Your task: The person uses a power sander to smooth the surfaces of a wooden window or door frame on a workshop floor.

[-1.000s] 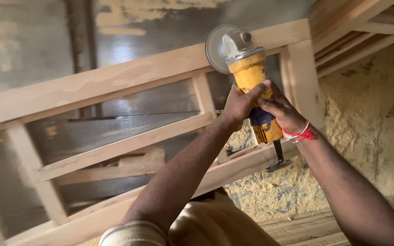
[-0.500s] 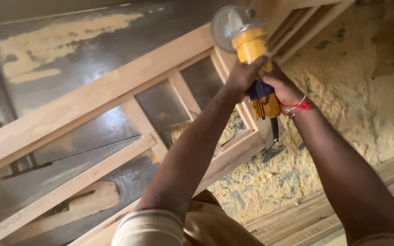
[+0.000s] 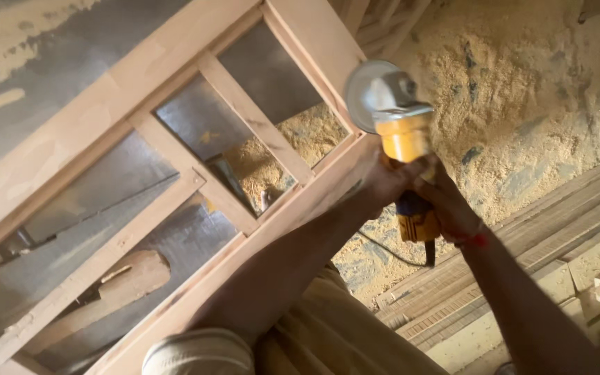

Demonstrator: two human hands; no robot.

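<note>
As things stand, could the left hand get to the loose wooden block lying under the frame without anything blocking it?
Probably not. The left hand grips the yellow grinder, and the wooden block lies beneath the wooden frame, whose rails cross above it; it would have to let go and reach through an opening.

Angle grinder (image 3: 396, 118) motion-blurred, wooden frame (image 3: 175, 139) cut off left, fingers (image 3: 411, 173) blurred

You are standing in a woodworking shop. Thick drifts of sawdust (image 3: 522, 104) cover the floor, bare planks (image 3: 557, 222) lie stacked along it, and an unfinished wooden frame (image 3: 196, 139) of pale rails and crossbars stands in front of you. A yellow angle grinder (image 3: 401, 139) with its power cord belongs here too.
</note>
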